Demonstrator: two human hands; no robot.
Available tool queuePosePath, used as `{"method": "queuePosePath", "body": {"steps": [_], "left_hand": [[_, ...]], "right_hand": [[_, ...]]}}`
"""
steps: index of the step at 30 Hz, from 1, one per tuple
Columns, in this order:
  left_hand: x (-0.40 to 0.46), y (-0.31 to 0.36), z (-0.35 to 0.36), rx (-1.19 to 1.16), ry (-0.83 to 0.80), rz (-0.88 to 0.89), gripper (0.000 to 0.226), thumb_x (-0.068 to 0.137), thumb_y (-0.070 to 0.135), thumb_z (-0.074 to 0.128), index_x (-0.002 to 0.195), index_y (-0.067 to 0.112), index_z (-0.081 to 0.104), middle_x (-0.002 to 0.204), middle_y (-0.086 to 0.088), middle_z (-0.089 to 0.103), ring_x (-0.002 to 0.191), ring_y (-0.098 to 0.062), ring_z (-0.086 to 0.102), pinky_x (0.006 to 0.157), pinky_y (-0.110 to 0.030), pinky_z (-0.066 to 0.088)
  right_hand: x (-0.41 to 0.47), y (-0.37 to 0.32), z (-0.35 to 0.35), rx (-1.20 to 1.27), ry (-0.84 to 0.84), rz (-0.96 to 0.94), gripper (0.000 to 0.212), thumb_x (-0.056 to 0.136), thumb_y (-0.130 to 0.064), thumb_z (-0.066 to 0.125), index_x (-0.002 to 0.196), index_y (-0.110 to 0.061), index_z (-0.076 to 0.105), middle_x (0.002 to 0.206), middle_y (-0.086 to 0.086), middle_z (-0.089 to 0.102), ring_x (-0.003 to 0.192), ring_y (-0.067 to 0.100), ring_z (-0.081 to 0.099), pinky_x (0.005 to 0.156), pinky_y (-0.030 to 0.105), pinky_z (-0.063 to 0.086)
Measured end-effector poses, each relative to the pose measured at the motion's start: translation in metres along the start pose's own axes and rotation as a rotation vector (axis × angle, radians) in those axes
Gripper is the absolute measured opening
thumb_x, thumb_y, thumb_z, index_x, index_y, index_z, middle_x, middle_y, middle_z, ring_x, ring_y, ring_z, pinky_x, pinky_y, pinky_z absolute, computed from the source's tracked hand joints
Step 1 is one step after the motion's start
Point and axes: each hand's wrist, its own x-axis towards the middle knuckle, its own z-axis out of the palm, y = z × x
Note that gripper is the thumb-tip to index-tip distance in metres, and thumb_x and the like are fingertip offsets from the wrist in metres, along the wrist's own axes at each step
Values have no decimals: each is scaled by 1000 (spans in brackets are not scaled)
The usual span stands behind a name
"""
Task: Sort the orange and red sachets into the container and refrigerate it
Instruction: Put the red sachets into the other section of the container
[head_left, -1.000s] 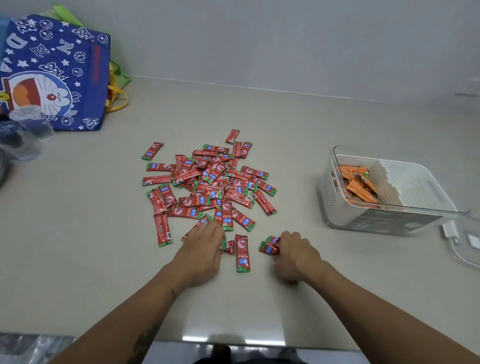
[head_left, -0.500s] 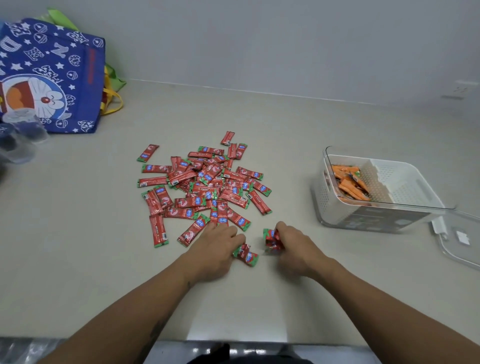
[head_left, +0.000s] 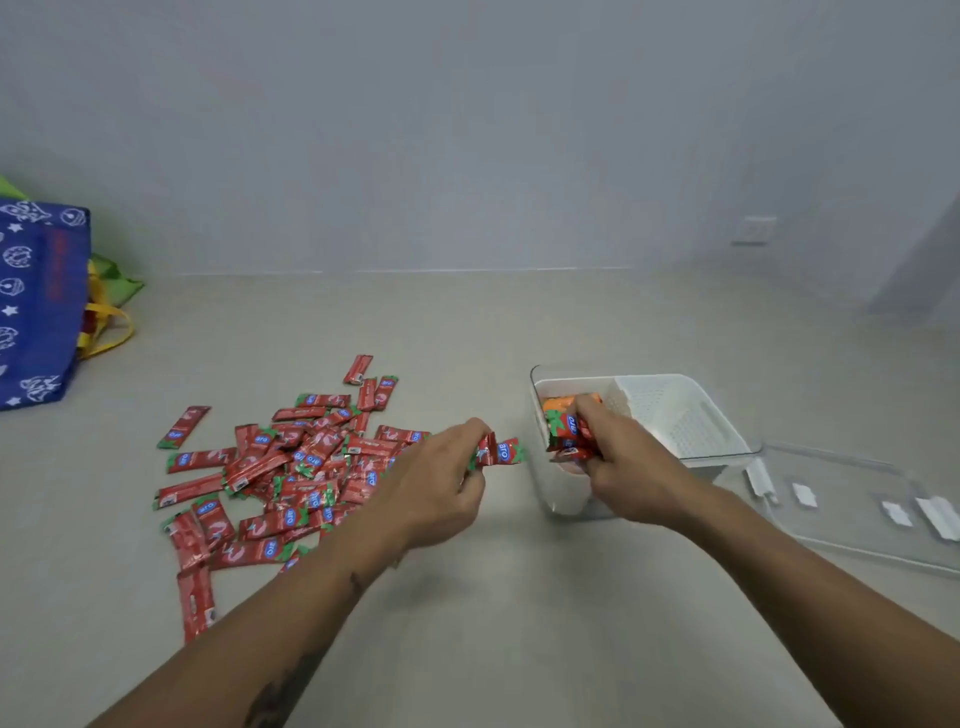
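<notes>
You are carrying two small bunches of red sachets toward the container, which is the landmark here. Your right hand is closing its fingers around a bunch of red sachets and is sitting over the container's near-left corner, with the bunch inside the rim, just in front of the orange sachets lying in the left compartment. Your left hand is pinching a second bunch between thumb and fingertips, hovering just left of the container's left wall and not yet over it.

The relation that matters is this: the open mouth is lying to the right of your left hand's bunch, a short way across the wall, and the bunch's long axis is running roughly left to right, pointing at that wall. Your right hand is the nearer one and looks ready to release first; the left will probably need to lift over the rim afterwards.

The loose pile of red sachets is lying well left of the container, so most of the sorting seems to be remaining. The clear lid is resting just right of the container, off it.
</notes>
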Motion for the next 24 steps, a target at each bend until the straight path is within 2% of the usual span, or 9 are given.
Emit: {"method": "queuePosePath", "body": {"steps": [3, 5, 8, 11, 16, 21, 23, 24], "left_hand": [[37, 23, 4, 11, 22, 46, 9, 88, 26, 50, 95, 29, 44, 80, 12, 47, 73, -13, 44, 63, -33, 38], [61, 37, 12, 32, 25, 57, 9, 89, 29, 51, 96, 28, 46, 84, 14, 47, 75, -13, 44, 65, -32, 37], [93, 60, 26, 44, -4, 59, 8, 91, 31, 48, 98, 29, 45, 91, 11, 52, 81, -15, 50, 70, -34, 44], [118, 79, 45, 93, -46, 40, 7, 93, 34, 44, 99, 29, 44, 97, 7, 57, 85, -17, 53, 75, -37, 48], [139, 95, 76, 154, -88, -38, 16, 95, 34, 46, 109, 29, 49, 110, 7, 62, 98, -16, 56, 82, -37, 51], [140, 101, 90, 173, -92, -138, 8, 93, 33, 44, 100, 29, 47, 102, 6, 62, 90, -17, 55, 76, -36, 48], [141, 103, 91, 167, -86, -174, 2, 94, 32, 45, 96, 30, 46, 98, 6, 61, 85, -15, 53, 71, -31, 43], [142, 105, 91, 161, -83, -193, 1, 94, 31, 46, 94, 31, 46, 97, 6, 61, 83, -13, 53, 69, -30, 42]], "right_hand": [[3, 29, -38, -42, 76, -15, 20, 81, -13, 56, 92, -24, 42, 91, -2, 54, 81, 21, 51, 68, 35, 41], [7, 57, -58, -136, 141, -18, 24, 85, -9, 57, 95, -25, 41, 93, -3, 50, 81, 21, 48, 66, 34, 37], [14, 101, -77, -291, 167, 12, 32, 89, -8, 58, 100, -31, 38, 101, -3, 50, 83, 20, 50, 68, 35, 45], [23, 137, -83, -360, 72, 38, 35, 87, -13, 60, 100, -34, 35, 103, -4, 47, 85, 18, 51, 68, 33, 47], [38, 177, -79, -311, -153, 75, 32, 84, -13, 58, 111, -23, 44, 106, 0, 45, 91, 22, 51, 72, 33, 42], [47, 193, -85, -157, -355, 78, 42, 87, -19, 58, 129, -19, 55, 130, 3, 51, 115, 22, 54, 89, 27, 44], [42, 189, -95, -110, -391, 53, 44, 89, -25, 56, 133, -21, 55, 130, -1, 51, 117, 19, 52, 91, 27, 42], [37, 188, -98, -87, -414, 36, 41, 88, -29, 56, 129, -24, 57, 124, -3, 53, 112, 17, 54, 88, 27, 44]]}}
